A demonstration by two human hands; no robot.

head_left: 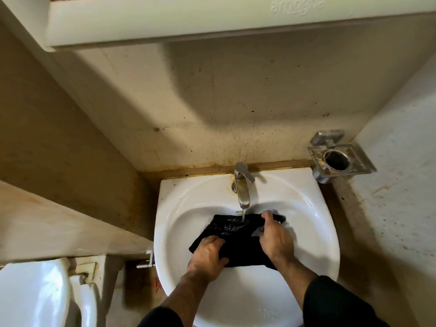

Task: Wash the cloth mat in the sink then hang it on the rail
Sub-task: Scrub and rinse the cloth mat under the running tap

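Observation:
A black cloth mat [238, 241] lies spread in the bowl of the white sink [313, 223]. Water runs from the chrome tap [241, 185] onto the mat's far edge, which looks wet and shiny. My left hand [210, 256] grips the mat's near left part with curled fingers. My right hand [274, 237] holds the far right corner, thumb on top of the cloth. The mat's underside and the sink drain are hidden.
A metal holder [339, 156] is fixed to the wall at the sink's right. A white toilet [35, 293] stands at the lower left. A white cabinet [212, 17] overhangs above. Stained tiled walls close in on both sides.

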